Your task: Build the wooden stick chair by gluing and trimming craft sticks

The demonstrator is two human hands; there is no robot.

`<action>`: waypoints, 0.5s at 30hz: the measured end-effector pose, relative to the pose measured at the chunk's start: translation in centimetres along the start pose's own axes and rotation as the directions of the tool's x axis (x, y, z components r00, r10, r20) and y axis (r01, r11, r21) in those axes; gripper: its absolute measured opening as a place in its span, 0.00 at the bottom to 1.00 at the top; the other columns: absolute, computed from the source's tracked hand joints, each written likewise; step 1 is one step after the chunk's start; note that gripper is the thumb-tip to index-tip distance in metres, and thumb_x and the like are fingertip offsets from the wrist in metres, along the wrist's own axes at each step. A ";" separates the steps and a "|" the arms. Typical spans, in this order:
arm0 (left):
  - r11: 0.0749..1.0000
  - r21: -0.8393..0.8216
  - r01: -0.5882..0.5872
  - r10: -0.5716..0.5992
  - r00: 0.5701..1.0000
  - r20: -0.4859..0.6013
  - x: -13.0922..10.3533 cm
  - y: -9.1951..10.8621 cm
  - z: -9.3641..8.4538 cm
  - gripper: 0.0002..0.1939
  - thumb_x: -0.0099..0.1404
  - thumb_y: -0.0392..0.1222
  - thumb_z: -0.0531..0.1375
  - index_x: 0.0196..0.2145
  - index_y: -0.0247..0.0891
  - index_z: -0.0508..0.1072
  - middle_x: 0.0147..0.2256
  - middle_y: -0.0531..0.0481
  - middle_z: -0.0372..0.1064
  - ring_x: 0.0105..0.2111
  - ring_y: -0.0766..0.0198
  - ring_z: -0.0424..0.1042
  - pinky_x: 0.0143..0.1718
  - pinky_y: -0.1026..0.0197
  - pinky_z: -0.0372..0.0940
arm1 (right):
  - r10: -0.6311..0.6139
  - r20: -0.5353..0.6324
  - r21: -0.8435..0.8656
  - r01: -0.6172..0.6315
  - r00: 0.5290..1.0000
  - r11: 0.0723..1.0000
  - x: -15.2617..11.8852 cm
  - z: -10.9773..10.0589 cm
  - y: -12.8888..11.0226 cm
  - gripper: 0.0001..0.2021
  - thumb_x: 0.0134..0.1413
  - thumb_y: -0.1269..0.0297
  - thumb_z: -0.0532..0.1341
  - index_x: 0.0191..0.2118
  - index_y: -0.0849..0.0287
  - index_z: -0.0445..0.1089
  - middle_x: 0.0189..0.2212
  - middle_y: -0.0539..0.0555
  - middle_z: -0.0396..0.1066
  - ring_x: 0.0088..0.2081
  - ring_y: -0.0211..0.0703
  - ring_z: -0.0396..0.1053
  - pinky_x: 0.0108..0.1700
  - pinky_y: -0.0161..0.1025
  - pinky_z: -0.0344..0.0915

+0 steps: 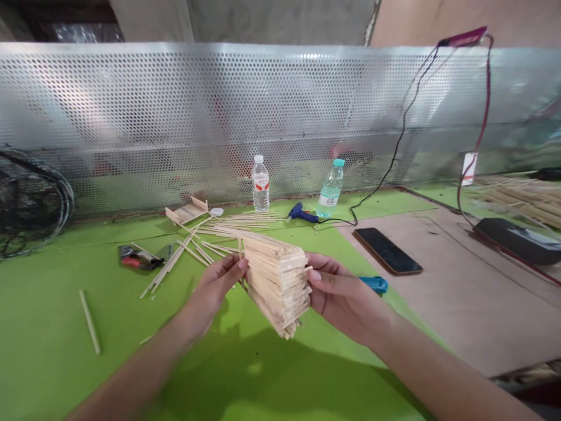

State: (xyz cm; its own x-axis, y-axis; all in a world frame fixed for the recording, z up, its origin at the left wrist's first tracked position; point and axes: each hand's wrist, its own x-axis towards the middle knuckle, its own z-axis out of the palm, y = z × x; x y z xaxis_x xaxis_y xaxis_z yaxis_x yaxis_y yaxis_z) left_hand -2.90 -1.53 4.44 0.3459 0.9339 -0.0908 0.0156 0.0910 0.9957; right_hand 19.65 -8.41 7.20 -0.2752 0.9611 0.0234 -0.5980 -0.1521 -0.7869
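Note:
Between my two hands is a block-like model built of many thin wooden sticks (274, 275), raised above the green tabletop with its rough stick ends facing me. My left hand (223, 278) pinches its left side near a short upright stick, thumb on top. On the right side, my right hand (335, 286) grips it, the thumb against the stick ends and the other fingers mostly hidden behind. Loose wooden sticks (245, 221) lie spread behind the model. A blue glue gun (302, 213) rests farther back, its black cord running to the right.
Two water bottles, one clear (261, 187) and one greenish (331, 190), stand by the perforated metal panel (175, 117). A phone (388, 251) and a blue-handled tool (374, 285) lie right. Red-and-black pliers (139, 258), a small stick frame (187, 211) and a wire coil (35, 199) are left.

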 end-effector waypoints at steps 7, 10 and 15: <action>0.997 -0.068 0.033 -0.031 0.999 0.025 0.2 -0.9 -0.4 0.19 0.63 0.58 0.63 0.44 0.43 0.75 0.52 0.47 0.72 0.52 0.54 0.69 0.62 0.47 0.54 | 0.010 0.166 -0.022 -0.006 0.986 1.000 -0.4 0.1 -0.1 0.12 0.59 0.64 0.66 0.47 0.56 0.79 0.37 0.53 0.80 0.34 0.32 0.75 0.39 0.29 0.70; 0.996 -0.089 0.023 -0.022 1.000 0.021 0.5 -1.2 -0.6 0.19 0.61 0.58 0.64 0.43 0.43 0.76 0.50 0.47 0.73 0.50 0.53 0.69 0.62 0.46 0.53 | -0.004 0.248 -0.009 0.006 0.969 1.000 -0.5 0.3 -0.3 0.14 0.61 0.62 0.64 0.50 0.58 0.77 0.40 0.56 0.79 0.37 0.35 0.76 0.44 0.32 0.71; 0.994 -0.106 0.019 -0.016 1.000 0.023 0.3 -0.9 -0.6 0.21 0.57 0.61 0.66 0.41 0.44 0.76 0.50 0.47 0.73 0.51 0.52 0.69 0.64 0.43 0.51 | -0.006 0.276 -0.028 0.014 0.961 1.000 -0.3 0.5 -0.3 0.14 0.60 0.65 0.65 0.52 0.56 0.77 0.41 0.55 0.80 0.38 0.35 0.76 0.45 0.32 0.71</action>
State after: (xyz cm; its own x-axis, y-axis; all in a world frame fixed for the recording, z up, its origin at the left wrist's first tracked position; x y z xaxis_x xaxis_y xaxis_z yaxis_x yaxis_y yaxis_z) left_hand -3.41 -1.15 3.50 0.3669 0.9241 -0.1067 -0.0774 0.1446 0.9865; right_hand 19.56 -8.78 7.69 -0.4687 0.8611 0.1971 -0.5807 -0.1323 -0.8033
